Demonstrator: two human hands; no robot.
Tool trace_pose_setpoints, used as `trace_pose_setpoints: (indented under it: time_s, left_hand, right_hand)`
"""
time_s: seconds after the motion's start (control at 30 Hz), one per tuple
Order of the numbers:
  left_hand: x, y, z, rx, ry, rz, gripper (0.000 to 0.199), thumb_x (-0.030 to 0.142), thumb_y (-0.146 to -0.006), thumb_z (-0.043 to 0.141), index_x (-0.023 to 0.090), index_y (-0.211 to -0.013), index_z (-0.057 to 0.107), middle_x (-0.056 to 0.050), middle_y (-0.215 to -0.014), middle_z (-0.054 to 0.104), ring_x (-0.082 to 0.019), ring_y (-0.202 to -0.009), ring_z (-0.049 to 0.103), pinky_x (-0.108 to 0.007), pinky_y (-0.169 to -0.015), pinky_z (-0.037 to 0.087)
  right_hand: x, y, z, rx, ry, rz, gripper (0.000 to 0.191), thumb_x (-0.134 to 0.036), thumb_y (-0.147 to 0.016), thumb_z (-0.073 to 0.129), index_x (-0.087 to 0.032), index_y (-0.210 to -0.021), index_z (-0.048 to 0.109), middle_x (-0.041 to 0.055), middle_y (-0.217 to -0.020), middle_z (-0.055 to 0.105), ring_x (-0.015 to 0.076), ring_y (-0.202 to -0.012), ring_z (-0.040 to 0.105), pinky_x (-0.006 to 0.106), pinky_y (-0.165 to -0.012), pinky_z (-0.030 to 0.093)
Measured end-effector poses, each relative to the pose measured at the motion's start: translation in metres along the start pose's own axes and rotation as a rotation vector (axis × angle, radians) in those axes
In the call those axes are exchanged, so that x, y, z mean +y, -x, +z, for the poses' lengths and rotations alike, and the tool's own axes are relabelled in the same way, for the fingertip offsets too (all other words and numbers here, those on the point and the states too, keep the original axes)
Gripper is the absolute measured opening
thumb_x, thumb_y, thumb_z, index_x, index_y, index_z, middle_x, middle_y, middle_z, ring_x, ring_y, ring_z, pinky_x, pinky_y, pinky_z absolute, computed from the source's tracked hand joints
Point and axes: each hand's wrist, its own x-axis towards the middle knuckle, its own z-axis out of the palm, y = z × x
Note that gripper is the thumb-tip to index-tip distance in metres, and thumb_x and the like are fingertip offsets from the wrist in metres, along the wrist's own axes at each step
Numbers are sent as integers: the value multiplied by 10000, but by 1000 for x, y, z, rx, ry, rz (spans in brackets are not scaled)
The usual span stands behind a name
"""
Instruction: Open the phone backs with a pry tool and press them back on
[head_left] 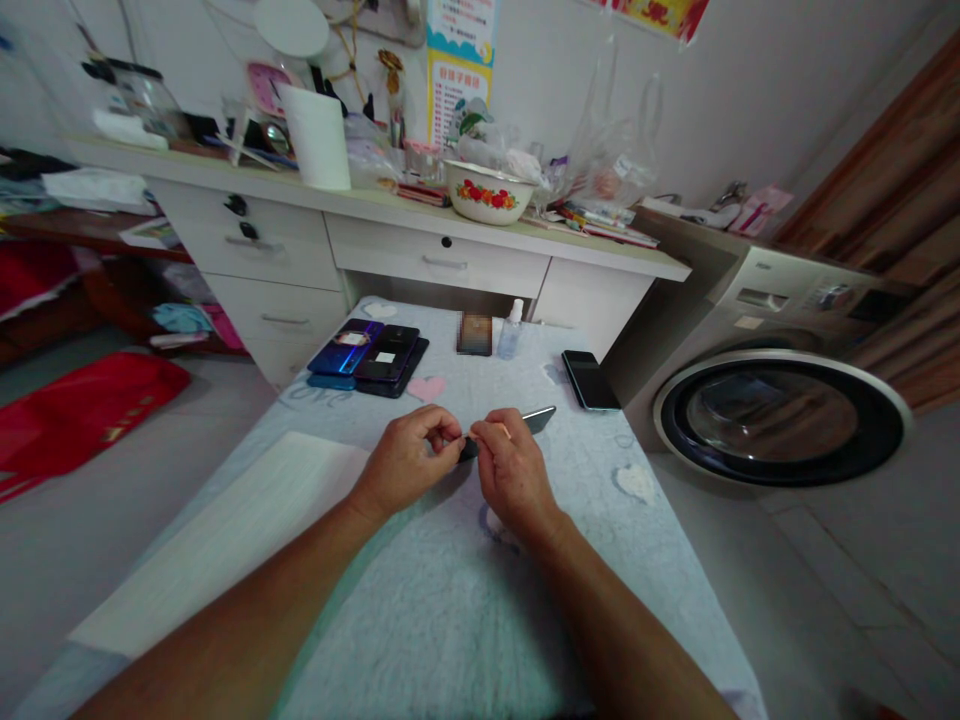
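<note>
Over the middle of the table, my left hand (417,455) is closed, thumb and index finger pinched on something too small to make out. Close beside it on the right, my right hand (512,462) is closed round a thin pale stick (501,430), only partly visible. A dark phone (540,418) shows behind and between the hands, mostly hidden by them. Farther back stand a clear spray bottle (510,332) and a small brown framed item (475,334). Several phones (382,357) are stacked at the back left, and another phone (591,381) lies at the right.
A patterned cloth covers the table (442,620). A long pale sheet (232,535) lies at the left. Behind the table is a white desk (390,240) with a floral bowl (491,192) and a paper roll (315,138). A washing machine (780,330) stands at the right.
</note>
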Motion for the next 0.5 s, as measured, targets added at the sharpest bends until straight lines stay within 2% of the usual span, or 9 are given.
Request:
trace_pose_setpoints:
  time_s: [0.3, 0.5]
  left_hand:
    - [3, 1, -2, 7, -17, -6, 50, 183, -764, 588, 190, -715, 588, 39, -663, 585, -105, -577, 537, -217, -561, 429]
    - [1, 1, -1, 7, -16, -3, 40, 175, -765, 591, 188, -727, 592, 39, -664, 581, -106, -581, 539, -222, -581, 435]
  right_hand:
    - [1, -4, -8, 14, 22, 35, 247, -108, -876, 437, -211, -974, 639, 84, -979, 560, 192, -867, 559, 303, -787, 487]
    - [0, -2, -4, 19, 18, 27, 236, -119, -885, 435, -198, -981, 636, 94, -992, 557, 194, -871, 562, 306, -791, 489]
